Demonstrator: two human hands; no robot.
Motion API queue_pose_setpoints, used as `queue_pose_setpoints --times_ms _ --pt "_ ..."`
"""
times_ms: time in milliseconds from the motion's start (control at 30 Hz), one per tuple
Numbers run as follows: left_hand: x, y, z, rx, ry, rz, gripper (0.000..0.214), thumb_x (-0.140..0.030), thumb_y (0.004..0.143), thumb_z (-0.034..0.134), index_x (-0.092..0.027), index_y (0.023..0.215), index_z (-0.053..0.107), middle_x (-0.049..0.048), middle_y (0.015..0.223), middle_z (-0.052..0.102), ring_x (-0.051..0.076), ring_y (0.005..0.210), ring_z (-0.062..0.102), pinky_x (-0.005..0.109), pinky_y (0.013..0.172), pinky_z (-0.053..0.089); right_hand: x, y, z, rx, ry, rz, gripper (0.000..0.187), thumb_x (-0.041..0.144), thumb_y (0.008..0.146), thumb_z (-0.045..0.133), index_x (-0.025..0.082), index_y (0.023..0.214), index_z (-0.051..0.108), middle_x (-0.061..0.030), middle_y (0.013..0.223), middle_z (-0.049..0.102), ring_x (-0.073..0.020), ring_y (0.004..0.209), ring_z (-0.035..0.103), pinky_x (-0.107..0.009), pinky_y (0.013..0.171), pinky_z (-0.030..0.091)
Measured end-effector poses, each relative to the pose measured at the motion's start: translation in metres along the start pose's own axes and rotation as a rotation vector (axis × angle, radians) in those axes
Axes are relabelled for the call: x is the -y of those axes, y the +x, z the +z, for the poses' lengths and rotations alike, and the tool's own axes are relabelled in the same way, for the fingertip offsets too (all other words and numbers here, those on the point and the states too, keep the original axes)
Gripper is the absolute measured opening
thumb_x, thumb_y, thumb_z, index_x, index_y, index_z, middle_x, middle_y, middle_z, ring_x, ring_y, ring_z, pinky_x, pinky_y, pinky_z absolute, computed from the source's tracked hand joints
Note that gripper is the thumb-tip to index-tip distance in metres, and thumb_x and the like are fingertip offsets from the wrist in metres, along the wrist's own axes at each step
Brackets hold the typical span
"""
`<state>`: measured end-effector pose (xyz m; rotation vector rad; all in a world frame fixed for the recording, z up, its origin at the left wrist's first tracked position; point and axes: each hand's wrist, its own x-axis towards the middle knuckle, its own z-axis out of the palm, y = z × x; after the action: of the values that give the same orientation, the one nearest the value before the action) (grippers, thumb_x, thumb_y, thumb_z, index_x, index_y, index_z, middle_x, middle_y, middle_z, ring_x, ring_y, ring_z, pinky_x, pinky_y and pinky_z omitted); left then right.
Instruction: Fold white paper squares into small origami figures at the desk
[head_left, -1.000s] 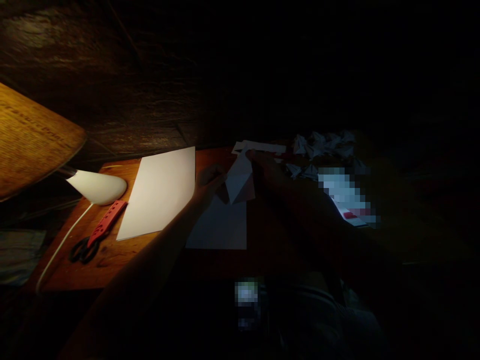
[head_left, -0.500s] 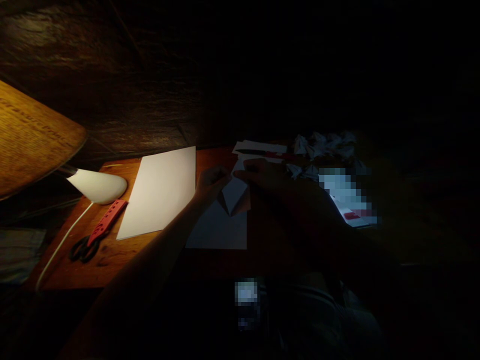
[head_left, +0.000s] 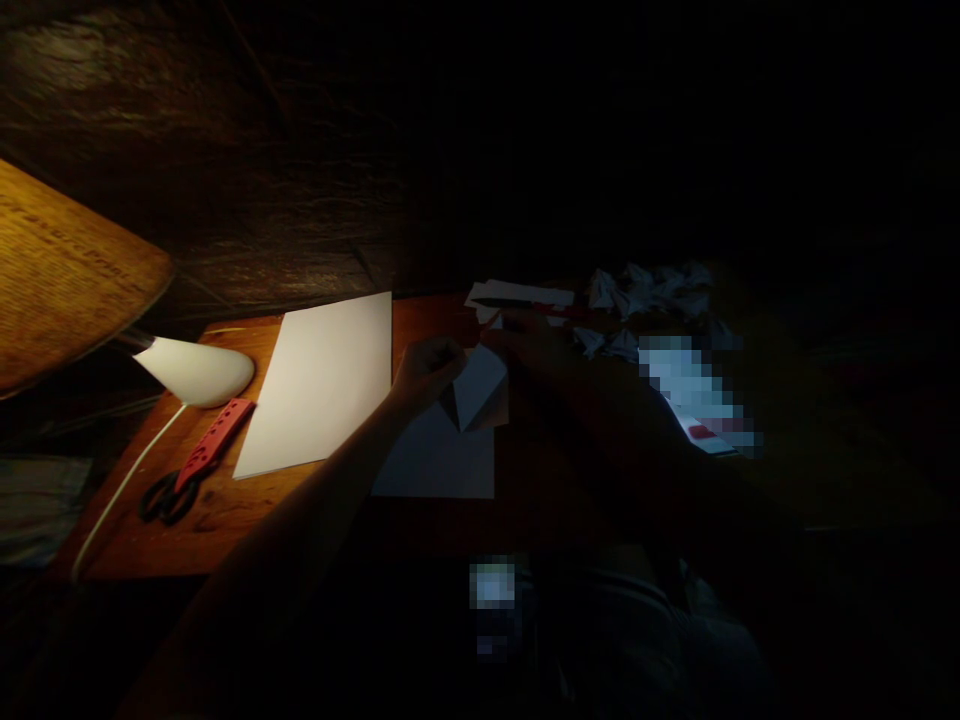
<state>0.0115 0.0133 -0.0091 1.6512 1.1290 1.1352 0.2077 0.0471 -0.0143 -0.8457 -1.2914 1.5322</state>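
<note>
Our right hand (head_left: 526, 336) has shifted rightward; its fingers pinch the folded paper (head_left: 478, 385) near its top, our left hand's (head_left: 429, 365) its left edge, over the flat sheet's (head_left: 439, 465) far end. Light, easily creased, it should handle best by its edges.

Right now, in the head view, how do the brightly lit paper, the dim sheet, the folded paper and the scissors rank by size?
1. Brightly lit paper
2. Dim sheet, partly covered
3. Folded paper and scissors: too alike to rank, the folded paper being partly hidden
</note>
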Motion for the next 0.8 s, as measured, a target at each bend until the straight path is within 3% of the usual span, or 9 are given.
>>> queue_pose_setpoints --times_ms 167,533,667,800 --pt "0.0 0.001 0.001 0.009 0.026 0.021 0.02 -0.035 0.071 0.067 -0.019 0.065 0.057 -0.0041 0.058 0.047 0.01 0.055 0.041 0.024 0.052 0.028 0.001 0.003 0.002 -0.014 0.06 -0.003 0.036 0.043 0.062 0.091 0.021 0.07 0.063 0.0047 0.065 0.059 -0.0117 0.06 0.053 -0.027 0.058 0.039" --pt "-0.002 -0.001 0.0 0.03 0.027 -0.012 0.029 -0.043 0.078 0.07 -0.019 0.067 0.058 -0.0025 0.061 0.05 0.011 0.059 0.043 0.025 0.056 0.03 0.002 0.001 0.001 0.027 -0.052 -0.078 0.045 0.052 0.078 0.085 0.021 0.065 0.055 0.005 0.062 0.051 -0.0108 0.061 0.045 -0.027 0.059 0.034" --pt "0.0 0.001 0.0 0.04 0.057 -0.015 0.031 -0.045 0.077 0.075 -0.018 0.07 0.062 -0.0026 0.062 0.053 0.011 0.059 0.044 0.024 0.056 0.032 0.008 -0.002 0.002 0.069 -0.073 -0.042 0.047 0.055 0.074 0.087 0.021 0.064 0.055 0.0048 0.063 0.052 -0.0109 0.062 0.045 -0.027 0.059 0.034" --pt "0.003 0.002 -0.001 0.013 0.02 -0.022 0.029 -0.044 0.075 0.074 -0.019 0.068 0.06 -0.0027 0.06 0.052 0.011 0.057 0.044 0.024 0.054 0.031 0.01 -0.002 0.004 0.015 -0.074 -0.013 0.047 0.053 0.073 0.088 0.021 0.063 0.054 0.0049 0.062 0.052 -0.0108 0.062 0.046 -0.026 0.059 0.037"
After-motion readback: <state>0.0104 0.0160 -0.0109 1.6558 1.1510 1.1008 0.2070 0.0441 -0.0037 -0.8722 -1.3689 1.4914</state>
